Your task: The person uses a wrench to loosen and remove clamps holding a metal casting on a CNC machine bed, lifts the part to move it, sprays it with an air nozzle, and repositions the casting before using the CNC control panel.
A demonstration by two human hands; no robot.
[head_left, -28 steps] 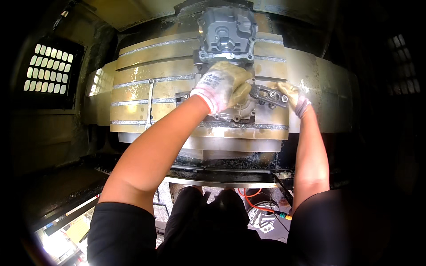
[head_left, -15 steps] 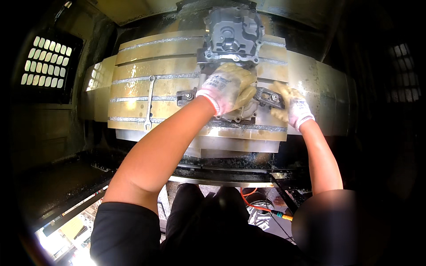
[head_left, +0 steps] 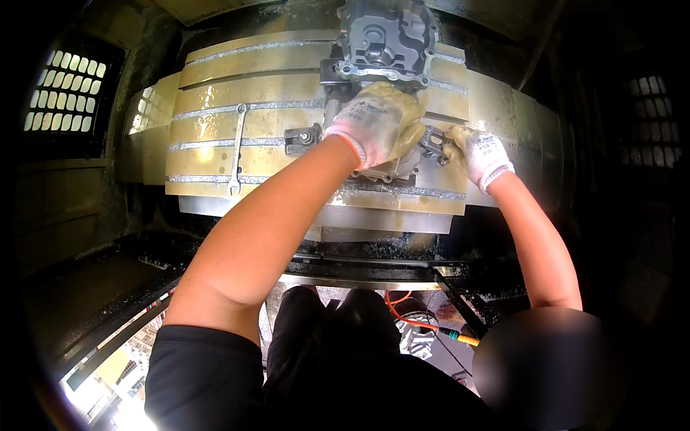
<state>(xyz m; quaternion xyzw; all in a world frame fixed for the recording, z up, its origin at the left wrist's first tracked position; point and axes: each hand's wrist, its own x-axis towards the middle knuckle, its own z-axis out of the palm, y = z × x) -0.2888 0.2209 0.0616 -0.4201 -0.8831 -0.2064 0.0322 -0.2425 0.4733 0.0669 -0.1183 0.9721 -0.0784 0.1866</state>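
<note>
My gloved left hand (head_left: 381, 122) is closed over a grey metal casting (head_left: 392, 171) on the slotted machine table (head_left: 208, 161), its fingers curled down on the right side. It hides most of that part. With bent fingers, my gloved right hand (head_left: 480, 152) holds the outer end of a dark clamp (head_left: 431, 140) at the casting's right. The fingertips cover part of the clamp and its nut. A matching clamp (head_left: 302, 138) with a bolt and nut sits left of the casting.
Farther back stands a larger grey housing (head_left: 392, 39) with its ribbed cavity showing. A combination wrench (head_left: 238, 147) lies on the table at the left. Metal chips fill the table slots. Below the machine's front edge are an orange hose (head_left: 402, 320) and another metal part.
My right hand's fingers have closed from a spread pose onto the clamp, which now looks turned. My left hand stays on the casting. The whole view has shifted slightly.
</note>
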